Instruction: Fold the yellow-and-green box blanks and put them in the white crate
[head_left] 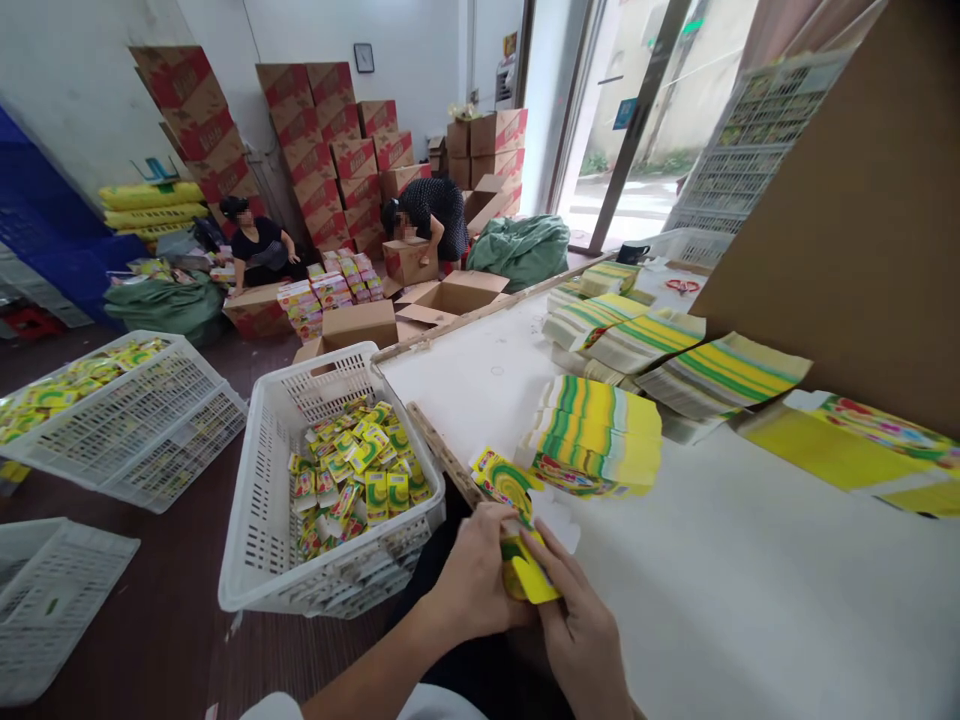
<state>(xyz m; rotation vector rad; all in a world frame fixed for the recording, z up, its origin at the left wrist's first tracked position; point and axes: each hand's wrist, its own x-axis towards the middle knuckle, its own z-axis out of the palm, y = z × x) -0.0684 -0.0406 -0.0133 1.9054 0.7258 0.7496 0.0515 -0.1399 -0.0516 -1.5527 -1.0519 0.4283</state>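
My left hand [471, 578] and my right hand [581, 625] both grip one small yellow and green printed carton [525, 570] at the near edge of the white table [720, 590]. Its flat end [499, 478] sticks up past my left fingers. Just beyond it lies a thick stack of flat yellow-green carton blanks [596, 435]. To the left of my hands stands a white plastic basket [262, 500] with several folded small cartons [356, 475] in it.
More fanned stacks of blanks [660, 345] lie further back on the table, beside a tall brown cardboard sheet [862, 200]. Other white baskets [120, 410] sit on the dark floor at left. Two people [259, 250] work among brown boxes [360, 322] near the far wall.
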